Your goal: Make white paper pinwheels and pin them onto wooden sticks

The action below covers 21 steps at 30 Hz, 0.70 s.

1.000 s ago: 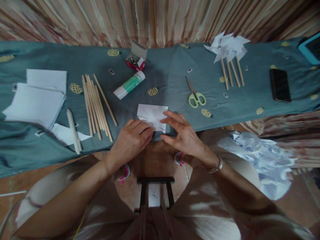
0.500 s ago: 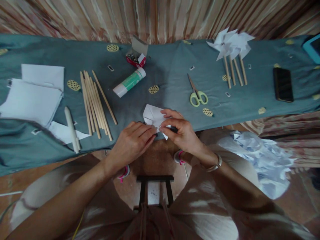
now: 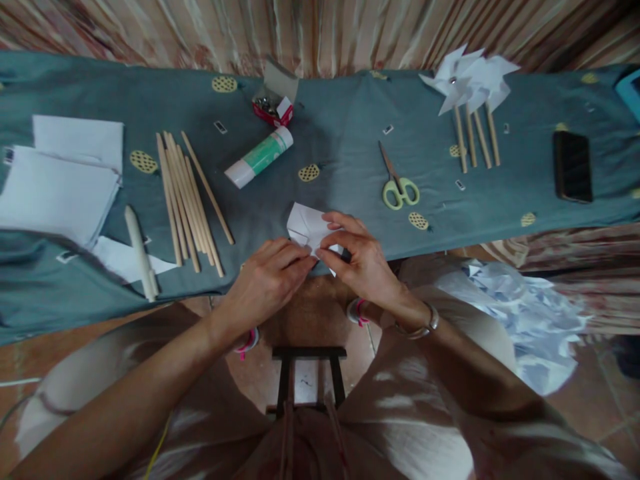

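Observation:
A small white sheet of paper (image 3: 306, 223) with cut and folded edges is held at the near edge of the cloth-covered table. My left hand (image 3: 273, 273) grips its lower left side, the fingers closed together. From the right, my right hand (image 3: 357, 257) pinches the paper between thumb and forefinger near its middle, close to the left fingertips. Whatever else may lie between those fingertips is too small to make out. Green-handled scissors (image 3: 400, 193) lie to the right of the paper, and a green and white glue stick (image 3: 260, 157) lies beyond it.
Wooden sticks (image 3: 190, 203), a white utility knife (image 3: 141, 253) and stacked paper (image 3: 60, 193) lie on the left. A red box of small metal pieces (image 3: 273, 110) stands at the back. Paper pinwheels (image 3: 463, 80) and a phone (image 3: 573, 167) lie right. A bag of paper scraps (image 3: 525, 327) sits below.
The view has shifted slightly. Both hands stay on the paper, and the right fingertips have moved a little against it near the left fingers.

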{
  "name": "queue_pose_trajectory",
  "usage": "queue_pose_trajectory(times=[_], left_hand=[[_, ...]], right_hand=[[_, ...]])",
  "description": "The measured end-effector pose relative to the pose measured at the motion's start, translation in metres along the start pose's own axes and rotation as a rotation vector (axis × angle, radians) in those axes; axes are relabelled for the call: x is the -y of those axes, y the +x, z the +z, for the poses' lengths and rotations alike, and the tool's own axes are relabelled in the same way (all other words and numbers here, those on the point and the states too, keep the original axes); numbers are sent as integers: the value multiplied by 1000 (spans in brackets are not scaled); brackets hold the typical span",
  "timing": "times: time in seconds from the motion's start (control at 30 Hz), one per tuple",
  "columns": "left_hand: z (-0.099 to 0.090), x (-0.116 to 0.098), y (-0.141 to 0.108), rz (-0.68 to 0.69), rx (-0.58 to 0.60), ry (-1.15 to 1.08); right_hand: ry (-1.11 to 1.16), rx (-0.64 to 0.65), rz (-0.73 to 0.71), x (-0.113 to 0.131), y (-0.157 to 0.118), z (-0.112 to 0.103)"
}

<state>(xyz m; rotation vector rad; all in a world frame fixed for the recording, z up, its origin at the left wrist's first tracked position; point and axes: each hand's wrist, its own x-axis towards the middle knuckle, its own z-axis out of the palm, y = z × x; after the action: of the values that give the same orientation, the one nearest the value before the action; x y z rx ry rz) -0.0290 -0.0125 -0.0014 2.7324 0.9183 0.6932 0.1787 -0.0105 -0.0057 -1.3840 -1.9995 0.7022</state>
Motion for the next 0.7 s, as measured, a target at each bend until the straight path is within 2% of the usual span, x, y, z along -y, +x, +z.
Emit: queue_pose_trajectory(times=[0.17, 0.33, 0.7], left_hand=[[0, 0, 1, -28, 34, -7], [1, 0, 1, 1, -10, 7], [0, 1, 3, 1, 5, 11]], right_hand=[[-2, 1, -1, 1, -1, 0], [11, 2, 14, 0, -1, 0], [0, -1, -6, 0, -2, 0]])
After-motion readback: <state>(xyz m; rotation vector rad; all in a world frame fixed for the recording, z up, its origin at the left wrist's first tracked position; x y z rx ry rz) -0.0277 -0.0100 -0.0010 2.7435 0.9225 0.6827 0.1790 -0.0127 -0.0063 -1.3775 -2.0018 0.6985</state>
